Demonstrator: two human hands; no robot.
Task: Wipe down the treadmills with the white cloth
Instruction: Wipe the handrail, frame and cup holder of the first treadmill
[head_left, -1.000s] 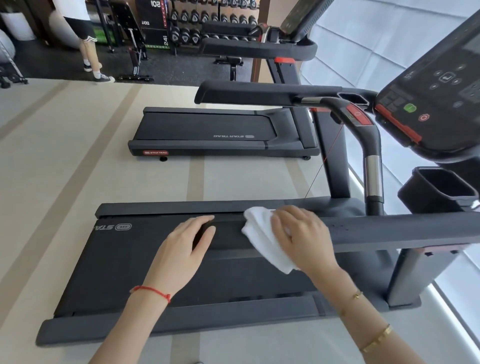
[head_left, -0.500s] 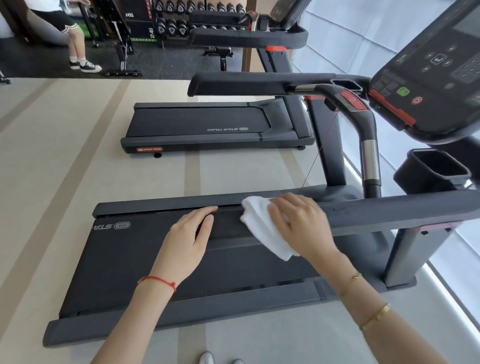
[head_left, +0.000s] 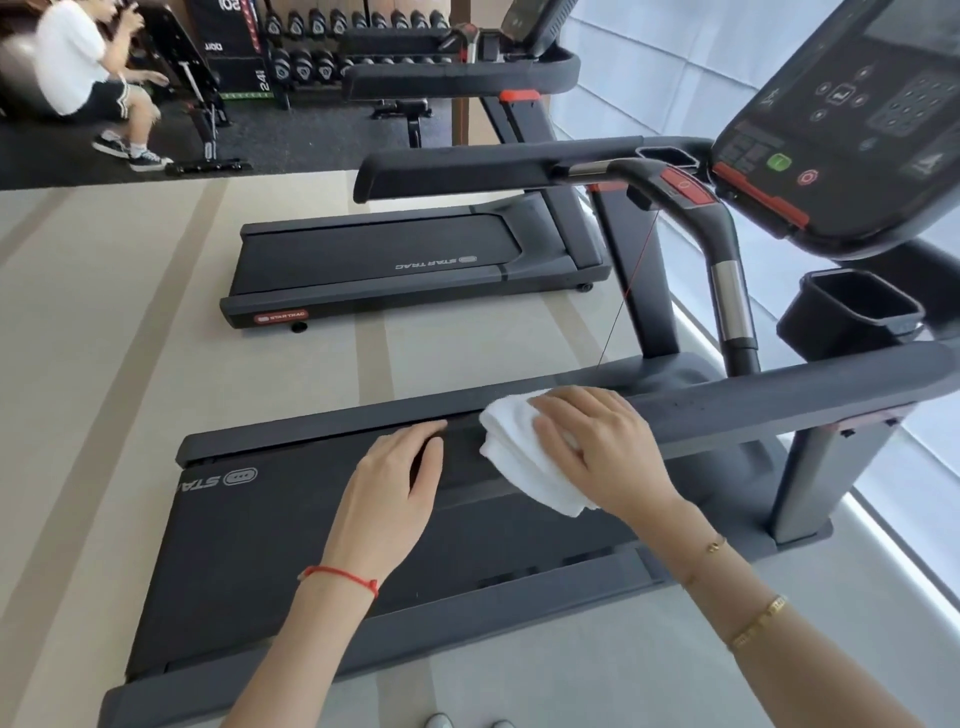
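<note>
Pressing white cloth (head_left: 524, 457) under right hand (head_left: 597, 447) onto near treadmill's handrail (head_left: 779, 402), fingers loosely curled over it; left hand (head_left: 395, 488) resting flat and empty just beside on same rail; wiping seemingly early, farther treadmill (head_left: 395, 265) beyond hands likely remaining.

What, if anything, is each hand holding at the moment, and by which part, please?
The right hand holds the white cloth by its near-right end, pressing it onto the handrail. The left hand holds nothing; it rests on the handrail's end.
</note>
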